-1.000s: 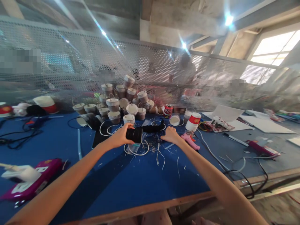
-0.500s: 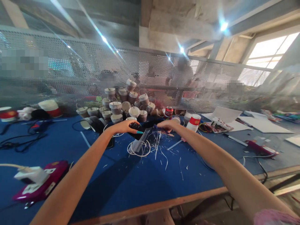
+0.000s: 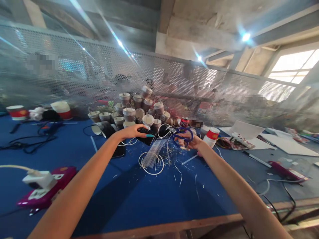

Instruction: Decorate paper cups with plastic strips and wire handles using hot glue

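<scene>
My left hand point(image 3: 133, 131) is stretched over the blue table point(image 3: 154, 196), its fingers closed on a black piece of material point(image 3: 147, 135). My right hand point(image 3: 190, 142) holds blue-handled scissors point(image 3: 182, 135), fingers through the loops. Below the hands lie a bundle of clear sticks point(image 3: 153, 153) and white cord loops point(image 3: 151, 163) amid white trimmings. A heap of small grey and white cups with handles point(image 3: 136, 111) stands just behind the hands.
A red can point(image 3: 184, 122) and a white cup with a red band point(image 3: 210, 136) stand at the right of the heap. A magenta power strip with a white plug point(image 3: 43, 186) lies near left. Black cables point(image 3: 27, 141) run far left. White sheets point(image 3: 286, 141) cover the right side. A perforated metal screen point(image 3: 174, 83) backs the table.
My right hand has picked up the blue scissors from the table and lifted them. My left hand has raised the black piece slightly. The view has shifted left.
</scene>
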A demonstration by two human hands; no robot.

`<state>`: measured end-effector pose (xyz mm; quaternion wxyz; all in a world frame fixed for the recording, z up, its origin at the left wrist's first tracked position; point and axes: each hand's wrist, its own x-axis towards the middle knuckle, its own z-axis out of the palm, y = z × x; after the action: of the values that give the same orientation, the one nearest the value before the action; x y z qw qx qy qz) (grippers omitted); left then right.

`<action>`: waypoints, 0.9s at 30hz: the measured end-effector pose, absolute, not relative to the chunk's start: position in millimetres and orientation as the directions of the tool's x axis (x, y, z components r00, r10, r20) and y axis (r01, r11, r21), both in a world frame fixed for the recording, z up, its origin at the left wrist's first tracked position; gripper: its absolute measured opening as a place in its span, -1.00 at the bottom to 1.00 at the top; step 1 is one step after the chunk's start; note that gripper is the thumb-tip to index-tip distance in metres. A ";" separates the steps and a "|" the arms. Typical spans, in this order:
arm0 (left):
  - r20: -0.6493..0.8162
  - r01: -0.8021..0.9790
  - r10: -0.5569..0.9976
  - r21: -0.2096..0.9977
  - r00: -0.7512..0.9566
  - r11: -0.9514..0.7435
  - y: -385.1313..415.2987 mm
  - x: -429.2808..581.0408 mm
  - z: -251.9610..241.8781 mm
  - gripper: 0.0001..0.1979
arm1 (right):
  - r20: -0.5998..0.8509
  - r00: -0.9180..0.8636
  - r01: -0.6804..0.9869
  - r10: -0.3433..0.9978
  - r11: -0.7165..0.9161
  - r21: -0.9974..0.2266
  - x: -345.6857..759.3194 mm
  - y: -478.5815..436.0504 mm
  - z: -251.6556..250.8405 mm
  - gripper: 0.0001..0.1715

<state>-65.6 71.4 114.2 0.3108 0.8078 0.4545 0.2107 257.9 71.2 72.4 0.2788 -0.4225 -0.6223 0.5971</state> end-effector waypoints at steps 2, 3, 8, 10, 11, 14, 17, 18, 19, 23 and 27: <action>0.065 0.594 0.846 0.684 0.529 -0.424 73.5 -64.6 110.3 -0.46 | -0.163 -0.540 -0.019 0.825 -0.206 -0.978 256.5 60.0 55.9 -0.74; 0.069 0.584 0.829 0.677 0.555 -0.448 75.1 -63.6 107.8 -0.44 | -0.155 -0.527 -0.109 0.835 -0.248 -0.963 257.3 56.5 50.6 -0.75; 0.080 0.596 0.797 0.620 0.599 -0.510 80.0 -57.8 98.8 -0.45 | -0.257 -0.600 -0.201 0.757 -0.454 -0.868 266.9 51.4 44.2 -0.45; 0.046 0.626 0.797 0.592 0.602 -0.507 79.2 -55.9 98.6 -0.45 | -0.207 -0.598 -0.242 0.774 -0.421 -0.874 266.0 50.0 44.1 -0.35; 0.030 0.635 0.795 0.584 0.606 -0.506 78.3 -54.8 98.6 -0.45 | -0.168 -0.578 -0.271 0.798 -0.382 -0.884 263.6 48.8 43.8 -0.33; 0.047 0.646 0.804 0.569 0.593 -0.509 75.6 -50.6 96.5 -0.42 | -0.127 -0.552 -0.284 0.824 -0.329 -0.900 253.5 44.1 42.6 -0.27; 0.089 0.661 0.816 0.541 0.571 -0.521 75.9 -45.8 88.6 -0.37 | -0.186 -0.609 -0.239 0.771 -0.402 -0.884 249.3 39.6 40.9 -0.18; 0.079 0.669 0.814 0.528 0.575 -0.524 76.8 -44.6 85.2 -0.36 | -0.212 -0.625 -0.222 0.752 -0.431 -0.874 250.0 38.3 39.9 -0.19; 0.065 0.674 0.807 0.513 0.587 -0.531 78.0 -43.9 81.8 -0.36 | -0.230 -0.628 -0.218 0.744 -0.451 -0.865 251.3 36.9 38.4 -0.22; 0.018 0.666 0.761 0.472 0.648 -0.578 81.6 -45.6 75.8 -0.38 | -0.136 -0.492 -0.432 0.860 -0.377 -0.820 254.5 31.6 28.8 -0.43; -0.108 0.646 0.708 0.521 0.698 -0.558 78.5 -55.5 86.3 -0.23 | 0.031 -0.471 -0.585 0.882 -0.286 -0.759 248.4 29.7 23.6 -0.47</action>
<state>-55.5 78.5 86.3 0.2711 0.8807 0.3841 0.0570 248.4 29.7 23.6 0.4728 -0.2028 -0.3653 0.7758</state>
